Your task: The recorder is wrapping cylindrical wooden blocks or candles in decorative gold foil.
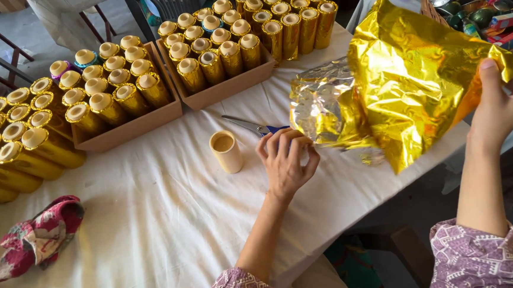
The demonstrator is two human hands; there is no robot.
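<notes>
From the head camera we saw our left hand (285,160) curled down on the white-clothed surface (155,227), its fingertips pinching the near end of a foil-wrapped tube at the lower edge of the crinkled gold foil sheet (412,75). The tube's long axis seemed to run left to right, though the foil hid most of it. Our right hand (503,102) was raised to the right, thumb and fingers pinching the sheet's far corner, so the foil stretched between both hands. Just left of the left hand stood a bare cream cardboard tube (226,152), upright; blue-handled scissors (255,126) lay just behind it. Shallow cardboard trays (131,127) held close-packed gold-wrapped tubes (117,93), leaning back.
</notes>
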